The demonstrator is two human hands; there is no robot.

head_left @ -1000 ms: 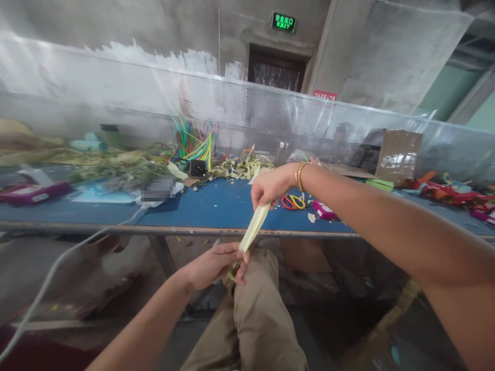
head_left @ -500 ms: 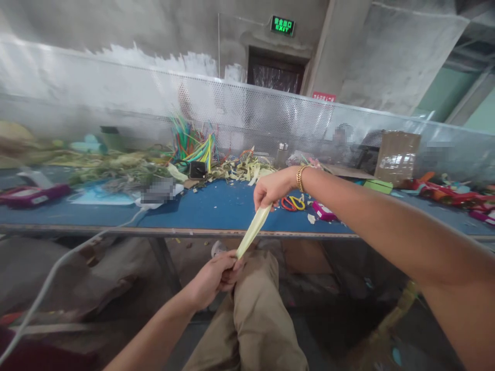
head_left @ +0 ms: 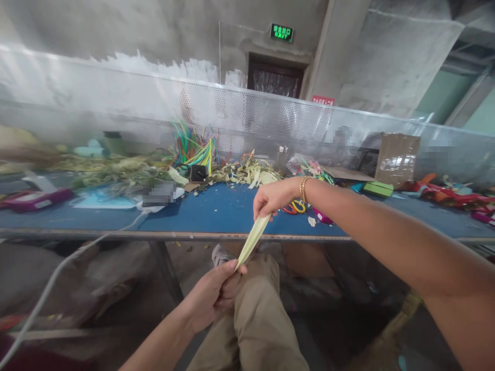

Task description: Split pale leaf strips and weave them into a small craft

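Observation:
A pale yellow-green corn husk (head_left: 253, 239), long and ribbed, is stretched on a slant between my two hands above my lap. My left hand (head_left: 217, 289) pinches its lower, narrow end between thumb and fingers, just in front of the table edge. At the wider upper end, my right hand (head_left: 270, 200) is closed on the husk, knuckles up, over the table's front part. Its fingertips are partly hidden. Beside the right wrist lie scissors with yellow and red handles (head_left: 297, 207), partly covered by the arm.
Loose husk pieces (head_left: 253, 172) are heaped at the back of the blue table (head_left: 201, 211). Colourful thin stems (head_left: 193, 147) stand left of them. A white cable (head_left: 64, 265) hangs off the front edge at left. Red and orange items (head_left: 444, 191) lie far right.
Both hands keep hold of the husk. My left hand has shifted slightly lower, and its thumb now lies straighter along the husk. The camera view has tilted up a little.

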